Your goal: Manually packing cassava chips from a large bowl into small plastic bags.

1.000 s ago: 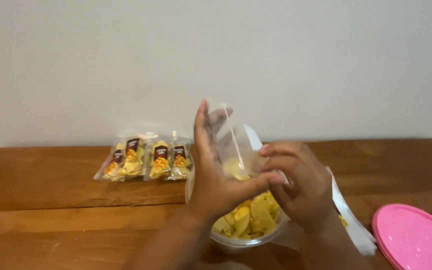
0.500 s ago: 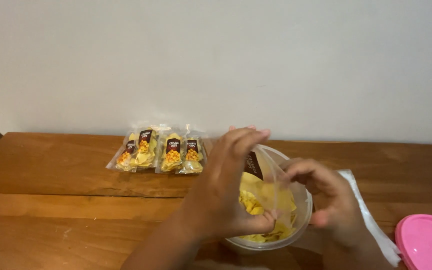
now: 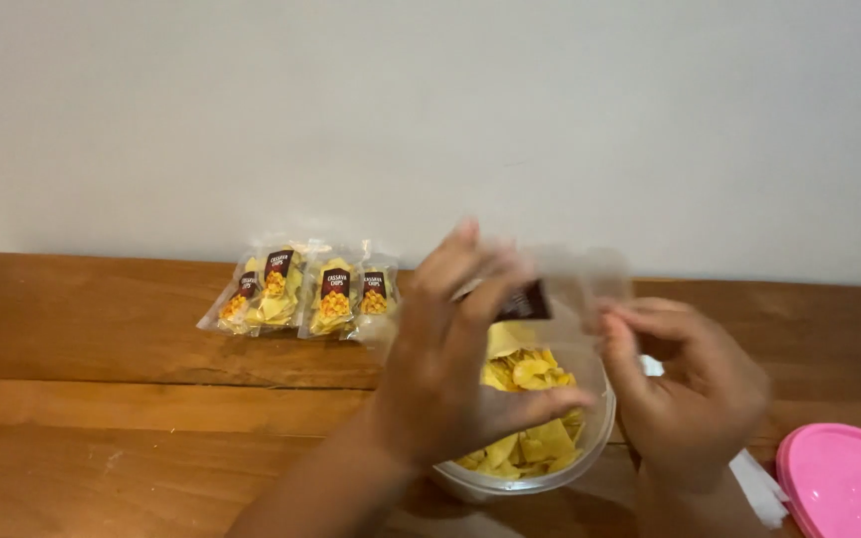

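1. Your left hand [image 3: 455, 369] is rising in the centre of the frame, fingers spread upward and thumb pointing right. It is pinching the near edge of a small clear plastic pouch [image 3: 550, 289], which is blurred with motion.
2. Your right hand [image 3: 695, 394] is curling at centre right, with its fingertips on the pouch's other edge. Both hands are gripping the same pouch between them.
3. Compared with half a second ago, you are holding the pouch higher and wider. It is now stretching across the gap between your hands rather than hanging down into the container.
4. Judging by that, you are pulling the pouch's mouth open above the chips. I cannot tell whether any chips are inside it.
5. Directly below your hands, a clear round container [image 3: 595, 438] is sitting at lower centre, filled with yellow chips [image 3: 525, 374].
6. To the upper left of the container, a row of filled chip packets [image 3: 301, 294] is lying against the wall, well apart from your hands.
7. At the lower right corner, a pink lid [image 3: 844, 483] is resting flat, with a white strip [image 3: 759, 488] just beside it.
8. Everything is resting on a brown wooden table [image 3: 102, 399], which is running up to a plain pale wall [image 3: 351, 110] across the upper half of the frame.
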